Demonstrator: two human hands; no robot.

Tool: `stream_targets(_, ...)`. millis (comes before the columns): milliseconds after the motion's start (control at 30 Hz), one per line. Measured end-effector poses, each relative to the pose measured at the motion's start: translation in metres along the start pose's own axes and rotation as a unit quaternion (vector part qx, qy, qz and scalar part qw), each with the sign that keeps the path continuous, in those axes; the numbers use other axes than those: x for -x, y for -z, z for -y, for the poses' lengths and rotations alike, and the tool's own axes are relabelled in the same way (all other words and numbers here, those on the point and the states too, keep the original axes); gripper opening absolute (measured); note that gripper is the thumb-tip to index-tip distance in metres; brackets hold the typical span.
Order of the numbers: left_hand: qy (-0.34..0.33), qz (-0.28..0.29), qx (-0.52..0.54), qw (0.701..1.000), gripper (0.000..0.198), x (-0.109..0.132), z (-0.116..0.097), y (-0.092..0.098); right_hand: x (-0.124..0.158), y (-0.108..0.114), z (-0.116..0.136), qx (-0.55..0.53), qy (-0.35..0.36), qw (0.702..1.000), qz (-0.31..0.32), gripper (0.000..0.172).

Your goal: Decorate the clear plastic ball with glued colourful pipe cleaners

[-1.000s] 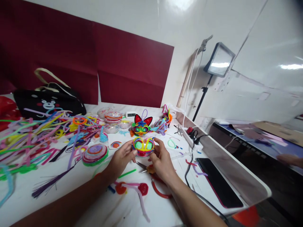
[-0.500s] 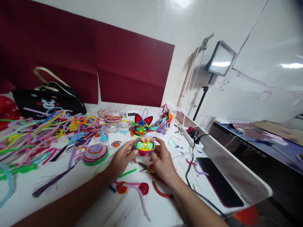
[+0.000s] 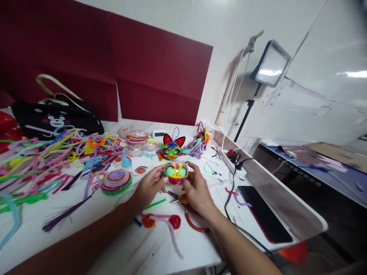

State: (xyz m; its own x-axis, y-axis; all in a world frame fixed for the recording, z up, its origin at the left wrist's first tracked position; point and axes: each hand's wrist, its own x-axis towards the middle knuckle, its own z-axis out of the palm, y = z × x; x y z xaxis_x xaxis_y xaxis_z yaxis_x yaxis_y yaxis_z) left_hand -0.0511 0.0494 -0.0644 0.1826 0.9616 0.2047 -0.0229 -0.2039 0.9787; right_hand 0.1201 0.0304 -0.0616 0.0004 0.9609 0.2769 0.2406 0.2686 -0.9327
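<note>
Between my two hands is a small round pipe-cleaner mask [image 3: 175, 172] with green eyes, yellow strips and a red patch low down. My left hand [image 3: 151, 185] grips its left edge, fingers behind and thumb in front. My right hand [image 3: 197, 188] grips the right edge with thumb and fingers. Just below lie pliers [image 3: 195, 221] with red handles, their upper part partly covered by my right hand. Behind the held mask stands a finished-looking cat-like mask [image 3: 172, 147] with red ears and a purple loop.
Loose pipe cleaners [image 3: 57, 160] heap up at the left before a black bag [image 3: 57, 118]. A coiled disc [image 3: 117, 180], clear bowls [image 3: 137, 138], a phone [image 3: 265, 214], a power strip [image 3: 233, 164] and a black cable [image 3: 226, 208] surround the hands. A lamp [image 3: 272, 63] stands behind.
The view has shifted slightly. Both hands keep their hold on the small mask, which is tipped a little differently; nothing has been let go.
</note>
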Motion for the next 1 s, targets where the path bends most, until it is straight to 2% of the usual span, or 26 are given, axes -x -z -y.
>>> stream_targets(300, -0.012, -0.004, 0.005, 1.0, 0.061, -0.0001, 0.0004, -0.0013, 0.0001, -0.0009, -0.0024, 0.006, 0.017, 1.0, -0.006, 0.059)
stream_targets(700, -0.015, -0.031, -0.01, 0.999, 0.058, 0.0004, 0.0027, -0.0024, 0.0031, 0.0012, 0.0054, 0.038, 0.006, 0.999, 0.004, 0.059)
stream_targets(1000, -0.017, -0.047, 0.0, 0.999, 0.066, 0.0007, 0.0059, -0.0022, 0.0044, 0.0007, 0.0052, 0.036, 0.011, 0.999, 0.0, 0.059)
